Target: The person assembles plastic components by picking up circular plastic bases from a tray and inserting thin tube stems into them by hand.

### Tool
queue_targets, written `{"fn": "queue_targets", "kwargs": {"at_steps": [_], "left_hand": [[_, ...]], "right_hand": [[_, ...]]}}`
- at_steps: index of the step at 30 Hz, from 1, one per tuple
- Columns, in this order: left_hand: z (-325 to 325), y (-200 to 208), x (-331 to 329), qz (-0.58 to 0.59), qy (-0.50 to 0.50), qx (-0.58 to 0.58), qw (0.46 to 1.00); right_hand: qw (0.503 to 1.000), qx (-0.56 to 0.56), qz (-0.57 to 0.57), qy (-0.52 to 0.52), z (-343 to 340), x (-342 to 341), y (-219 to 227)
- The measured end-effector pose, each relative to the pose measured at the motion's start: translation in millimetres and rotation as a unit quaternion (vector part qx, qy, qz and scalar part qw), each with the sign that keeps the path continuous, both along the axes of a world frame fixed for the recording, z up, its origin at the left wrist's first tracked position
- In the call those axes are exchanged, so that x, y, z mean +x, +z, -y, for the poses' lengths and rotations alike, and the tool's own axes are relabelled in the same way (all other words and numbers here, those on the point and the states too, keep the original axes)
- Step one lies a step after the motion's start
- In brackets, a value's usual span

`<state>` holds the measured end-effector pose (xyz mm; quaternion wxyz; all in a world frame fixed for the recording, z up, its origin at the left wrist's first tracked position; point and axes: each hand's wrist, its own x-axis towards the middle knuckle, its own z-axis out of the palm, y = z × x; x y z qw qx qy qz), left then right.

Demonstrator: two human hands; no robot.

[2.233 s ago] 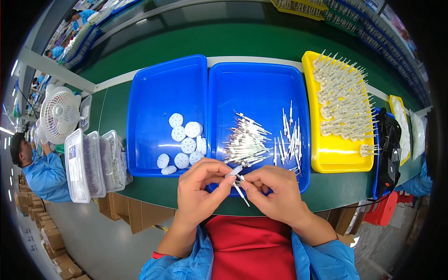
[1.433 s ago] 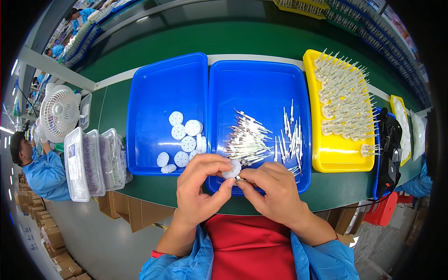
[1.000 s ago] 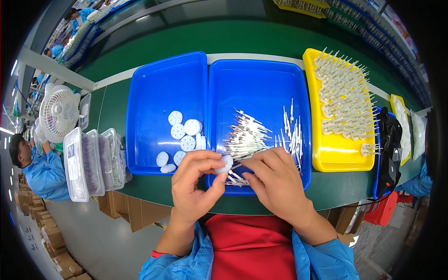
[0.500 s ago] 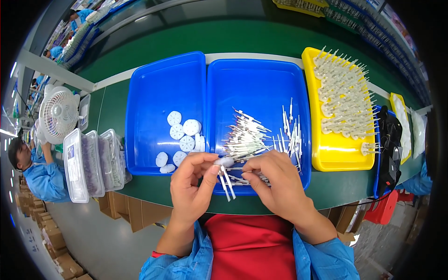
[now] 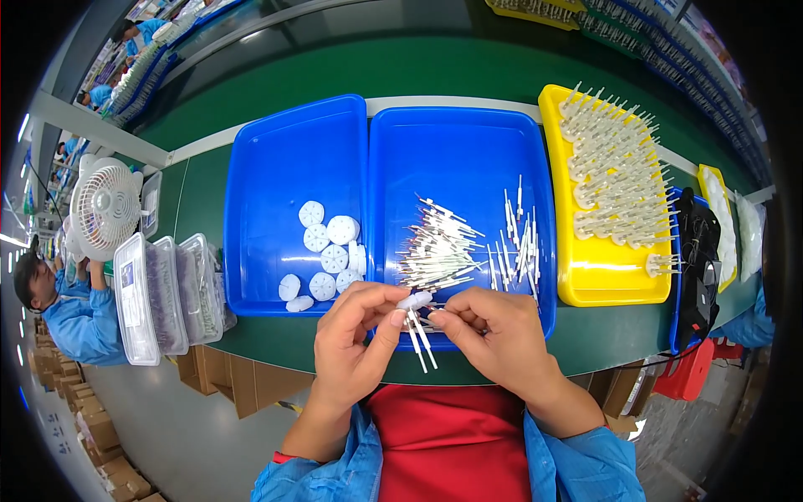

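My left hand [image 5: 355, 345] pinches a white round disc [image 5: 416, 299] on edge between thumb and fingers. Two thin white sticks [image 5: 421, 341] stick out of that disc, pointing down toward me. Close at its right side, my right hand [image 5: 502, 335] has thumb and fingertips pressed together; whatever is in them is mostly hidden. Both hands are over the near edge of a blue tray [image 5: 456, 151], which holds a pile of thin white sticks [image 5: 439, 247]. Loose white slotted discs [image 5: 334, 258] lie in the other blue tray [image 5: 293, 159] to the left.
On the right, a yellow tray [image 5: 615, 286] carries rows of discs bristling with sticks [image 5: 615, 176]. Clear plastic boxes [image 5: 138, 297] and a white fan [image 5: 106, 205] stand at left. A black bundle with a cable [image 5: 698, 268] lies far right. Another person [image 5: 79, 314] sits at left.
My left hand has shifted slightly right with the disc, whose sticks now hang a little lower. My right hand has moved slightly down, and its fingertips are closer to the disc.
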<state>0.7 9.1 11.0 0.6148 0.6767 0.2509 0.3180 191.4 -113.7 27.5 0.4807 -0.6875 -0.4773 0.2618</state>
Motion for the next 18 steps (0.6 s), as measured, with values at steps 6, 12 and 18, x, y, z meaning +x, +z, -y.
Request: {"fn": "queue_targets", "kwargs": {"at_steps": [6, 12, 18], "left_hand": [[-1.4, 0.9, 1.9, 0.008, -0.004, 0.023, 1.0], [-2.8, -0.7, 0.7, 0.004, -0.006, 0.025, 1.0], [-4.0, 1.4, 1.5, 0.008, -0.006, 0.012, 1.0]], "right_hand": [[1.0, 0.005, 0.0, -0.022, 0.3, -1.0, 0.1], [1.0, -0.004, 0.002, -0.026, 0.8, -1.2, -0.3], [0.999, 0.004, -0.016, -0.03, 0.5, -2.2, -4.1]]}}
